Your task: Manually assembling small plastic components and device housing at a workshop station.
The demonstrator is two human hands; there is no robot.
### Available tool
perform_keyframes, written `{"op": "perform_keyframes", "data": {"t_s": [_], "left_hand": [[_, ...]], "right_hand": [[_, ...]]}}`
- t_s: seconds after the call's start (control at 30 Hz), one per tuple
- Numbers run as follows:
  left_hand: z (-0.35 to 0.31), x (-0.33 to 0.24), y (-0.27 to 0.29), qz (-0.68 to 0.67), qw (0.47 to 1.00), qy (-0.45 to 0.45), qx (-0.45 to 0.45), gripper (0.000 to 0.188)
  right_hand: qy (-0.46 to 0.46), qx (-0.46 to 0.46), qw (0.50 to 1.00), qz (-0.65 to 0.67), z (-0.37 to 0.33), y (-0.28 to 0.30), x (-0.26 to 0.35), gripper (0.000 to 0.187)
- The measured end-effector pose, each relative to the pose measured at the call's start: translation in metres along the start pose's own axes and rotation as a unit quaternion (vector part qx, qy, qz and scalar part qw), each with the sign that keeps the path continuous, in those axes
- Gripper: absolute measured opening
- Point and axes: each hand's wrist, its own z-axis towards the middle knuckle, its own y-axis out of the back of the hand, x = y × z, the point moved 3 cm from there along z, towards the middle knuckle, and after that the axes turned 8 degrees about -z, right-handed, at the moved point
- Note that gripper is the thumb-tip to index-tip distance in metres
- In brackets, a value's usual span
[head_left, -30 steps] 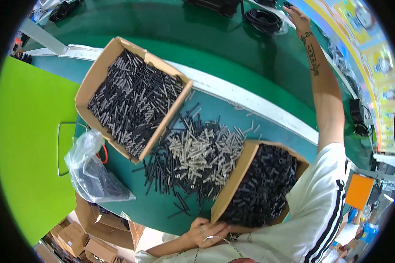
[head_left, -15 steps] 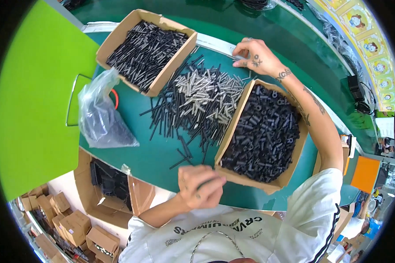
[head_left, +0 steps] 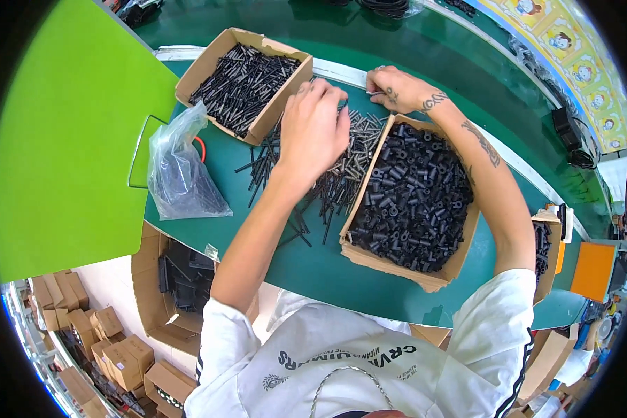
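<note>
My left hand (head_left: 315, 125) hangs over the pile, its thumb apart from the bent fingers, and nothing shows in it. Beneath it spreads a loose heap of thin black rods (head_left: 326, 226) and short silver threaded pins (head_left: 359, 155), partly covered by the hand and forearm. At the far edge of the table my right hand (head_left: 400, 89) is closed in a pinch on a small metal pin (head_left: 375, 93), of which only a bit shows. Below the right wrist stands a cardboard box (head_left: 369, 268) full of short black hollow cylinders (head_left: 414, 198).
Another cardboard box (head_left: 275, 115) holds more black rods at the far left. A clear plastic bag (head_left: 184, 174) with dark contents lies beside a green board (head_left: 70, 153). Below the table's near edge is an open carton (head_left: 146, 279) with black parts. A white rail (head_left: 352, 73) borders the table.
My left hand has moved from the near table edge forward over the pile. The right hand stays in its pinch at the far edge. The whole view has shifted slightly.
</note>
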Motion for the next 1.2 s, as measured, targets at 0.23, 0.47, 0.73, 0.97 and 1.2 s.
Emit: {"op": "perform_keyframes", "data": {"t_s": [0.23, 0.47, 0.73, 0.97, 1.2], "left_hand": [[0.025, 0.033, -0.053, 0.182, 0.975, 0.090, 0.092, 0.020], [0.031, 0.019, -0.044, 0.001, 0.997, 0.077, 0.027, 0.015], [-0.033, -0.044, 0.015, -0.412, 0.884, 0.217, 0.047, 0.016], [-0.115, -0.065, 0.029, -0.492, 0.831, 0.258, 0.011, 0.011], [-0.145, -0.061, 0.017, -0.526, 0.798, 0.293, -0.013, 0.013]], "right_hand": [[-0.026, -0.010, 0.991, 0.132, -0.004, -0.001, -0.008, 0.011], [-0.087, -0.091, 0.945, 0.302, -0.039, 0.022, -0.004, 0.015], [-0.084, -0.205, 0.921, 0.320, -0.124, 0.065, 0.070, 0.014], [-0.079, -0.228, 0.921, 0.305, -0.163, 0.061, 0.139, 0.024], [-0.061, -0.215, 0.923, 0.312, -0.168, 0.049, 0.164, 0.021]]}}
